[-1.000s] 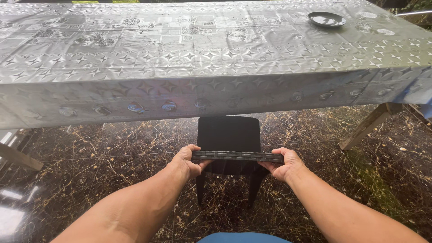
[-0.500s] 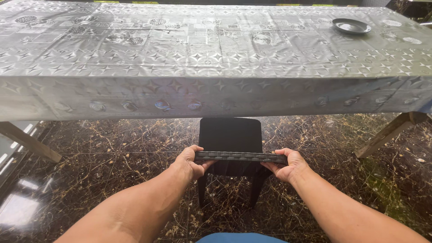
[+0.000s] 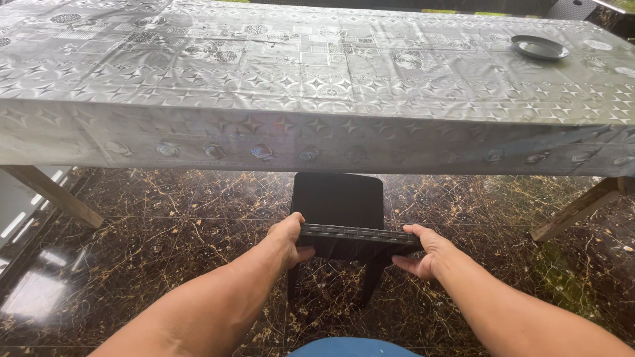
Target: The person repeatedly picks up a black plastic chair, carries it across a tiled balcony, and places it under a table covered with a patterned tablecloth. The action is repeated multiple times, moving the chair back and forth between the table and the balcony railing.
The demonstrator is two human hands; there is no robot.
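Both hands are on a dark chair (image 3: 338, 201) that stands on the floor in front of the long table, its seat partly tucked in under the hanging edge of the tablecloth. The left hand (image 3: 289, 239) is wrapped around the left end of the chair's woven top rail (image 3: 360, 234), thumb on top and fingers curled underneath, so it has a closed hold on the rail. The right hand (image 3: 423, 251) holds the right end the same way, thumb lying along the top edge and fingers (image 3: 405, 262) showing below it, closed on the rail as well. The rail runs level between the two hands, and the chair's legs (image 3: 370, 291) reach down to the glossy dark marble floor (image 3: 165, 218), which is veined with gold and catches bright reflections on the left. The table (image 3: 317, 86) is covered with a silvery patterned cloth that hangs down over its near side. A small dark round plate (image 3: 539, 47) sits on the far right part of the tabletop, well apart from the hands. Angled wooden table legs (image 3: 53, 195) show at the left and right. A bit of blue cloth (image 3: 354, 348) shows at the bottom edge between the forearms.
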